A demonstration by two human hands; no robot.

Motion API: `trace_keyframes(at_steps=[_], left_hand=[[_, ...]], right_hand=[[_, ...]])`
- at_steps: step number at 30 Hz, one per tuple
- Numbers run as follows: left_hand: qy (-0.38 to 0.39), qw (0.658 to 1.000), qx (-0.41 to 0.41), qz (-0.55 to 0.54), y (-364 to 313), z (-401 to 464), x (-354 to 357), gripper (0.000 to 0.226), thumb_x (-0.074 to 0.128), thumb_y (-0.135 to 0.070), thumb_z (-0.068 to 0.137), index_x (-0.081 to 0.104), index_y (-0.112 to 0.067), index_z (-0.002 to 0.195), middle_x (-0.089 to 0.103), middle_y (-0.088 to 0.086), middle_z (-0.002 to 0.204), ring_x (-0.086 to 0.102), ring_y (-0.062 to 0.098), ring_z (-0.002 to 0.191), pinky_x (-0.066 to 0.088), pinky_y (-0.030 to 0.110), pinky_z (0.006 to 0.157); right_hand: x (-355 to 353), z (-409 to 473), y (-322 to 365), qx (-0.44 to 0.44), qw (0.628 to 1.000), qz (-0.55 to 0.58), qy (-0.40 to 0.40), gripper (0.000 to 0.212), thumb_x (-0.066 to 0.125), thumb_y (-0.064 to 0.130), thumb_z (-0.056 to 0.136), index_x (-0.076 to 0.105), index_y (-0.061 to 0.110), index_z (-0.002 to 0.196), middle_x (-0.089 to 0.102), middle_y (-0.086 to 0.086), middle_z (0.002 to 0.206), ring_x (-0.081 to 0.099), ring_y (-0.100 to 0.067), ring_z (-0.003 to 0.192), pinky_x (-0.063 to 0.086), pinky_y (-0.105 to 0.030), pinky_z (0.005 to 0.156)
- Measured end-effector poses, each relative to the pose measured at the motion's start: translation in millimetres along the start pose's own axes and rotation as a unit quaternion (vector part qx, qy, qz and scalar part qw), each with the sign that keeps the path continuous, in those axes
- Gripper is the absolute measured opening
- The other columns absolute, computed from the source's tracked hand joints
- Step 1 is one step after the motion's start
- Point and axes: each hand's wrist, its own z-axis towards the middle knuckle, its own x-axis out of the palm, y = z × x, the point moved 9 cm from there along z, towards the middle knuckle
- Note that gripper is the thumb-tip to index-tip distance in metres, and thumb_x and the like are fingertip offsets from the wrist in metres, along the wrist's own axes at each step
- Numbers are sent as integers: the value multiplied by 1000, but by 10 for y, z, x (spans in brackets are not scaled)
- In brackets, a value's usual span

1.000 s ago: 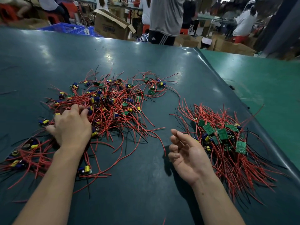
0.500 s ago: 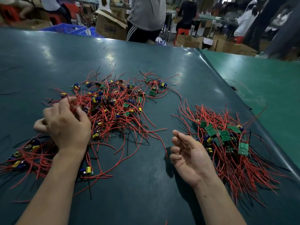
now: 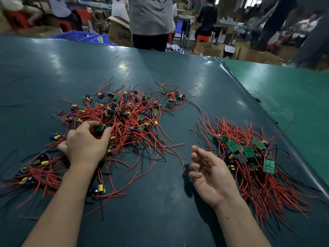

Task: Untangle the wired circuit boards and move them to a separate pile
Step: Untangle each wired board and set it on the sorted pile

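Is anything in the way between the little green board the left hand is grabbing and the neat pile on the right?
Mostly its own tangle. The left hand pinches a green board in the tangled pile, red wires crossing all around it. The dark table towards the sorted pile holds only the open right hand.

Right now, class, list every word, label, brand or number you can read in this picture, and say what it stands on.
None can be read.
Cardboard box behind the table: dark print, too blurred to read.
Green circuit boards in the sorted pile: any markings too small to read.
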Motion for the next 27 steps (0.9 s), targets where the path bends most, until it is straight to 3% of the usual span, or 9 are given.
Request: trace_keyframes(at_steps=[4, 7, 10, 12, 15, 17, 22, 25, 27], left_hand=[[-55, 998, 30, -4, -60, -43, -133, 34, 73, -40, 82, 64, -23, 110, 67, 8, 107, 49, 34, 112, 30, 50, 91], [-129, 988, 71, -44, -127, -94, -322, 37, 74, -35, 83, 62, -19, 115, 65, 10, 109, 54, 32, 99, 36, 49, 88], [-183, 958, 127, -182, -217, -166, -509, 46, 74, -33, 85, 56, -14, 123, 58, -1, 107, 53, 3, 75, 50, 50, 83], [-223, 935, 168, -219, -276, -234, -623, 44, 72, -27, 88, 53, -14, 126, 58, -7, 109, 55, -2, 85, 49, 54, 85], [-297, 914, 243, -133, -409, -381, -732, 31, 69, -18, 91, 59, -13, 119, 66, 5, 111, 59, 28, 101, 46, 60, 83], [-325, 886, 311, -113, -544, -490, -790, 26, 69, -13, 91, 63, -9, 115, 68, 5, 112, 57, 33, 101, 48, 61, 76], [-244, 807, 500, -199, -1014, -971, -725, 34, 70, 7, 82, 64, -6, 113, 68, 8, 118, 64, 26, 97, 48, 41, 87], [-105, 775, 579, -230, -1299, -1316, -425, 43, 68, 3, 81, 63, -13, 121, 65, 0, 128, 64, 21, 101, 50, 45, 82], [-24, 752, 618, -228, -1421, -1478, -233, 35, 60, -4, 90, 61, -13, 123, 61, 1, 134, 63, 21, 105, 50, 43, 84]], right_hand=[[-4, -1, 1, -1, 1000, -1, -6, 16, 53, 13, 93, 69, 9, 91, 60, -1, 65, 46, -9, 43, 33, -17, 35], [4, -6, -9, 1, 1000, 2, -6, 16, 53, 13, 92, 69, 9, 90, 60, -1, 64, 46, -8, 43, 32, -17, 34], [-5, -1, -10, 1, 1000, 4, -9, 16, 54, 13, 92, 69, 8, 90, 60, -2, 64, 46, -9, 42, 32, -17, 34], [-13, -4, -10, 0, 1000, 3, -12, 15, 55, 13, 91, 69, 8, 90, 60, -2, 64, 46, -9, 42, 32, -17, 34], [-15, -5, -4, -8, 1000, -6, -14, 15, 55, 13, 91, 69, 7, 92, 61, -2, 64, 47, -10, 42, 33, -18, 34], [-7, -1, 5, -14, 1000, -9, -14, 15, 56, 13, 90, 70, 7, 91, 62, -3, 64, 47, -10, 42, 32, -18, 34], [176, -59, -8, -27, 991, -119, 64, 31, 61, 32, 85, 70, 10, 104, 69, -5, 81, 55, -13, 52, 33, -19, 40], [360, -119, -82, -35, 978, -158, 134, 46, 57, 47, 81, 71, 12, 107, 71, -8, 93, 63, -17, 58, 40, -20, 37], [437, -160, -75, -65, 972, -158, 163, 40, 56, 46, 84, 75, 17, 103, 70, -8, 97, 65, -18, 63, 42, -21, 38]])
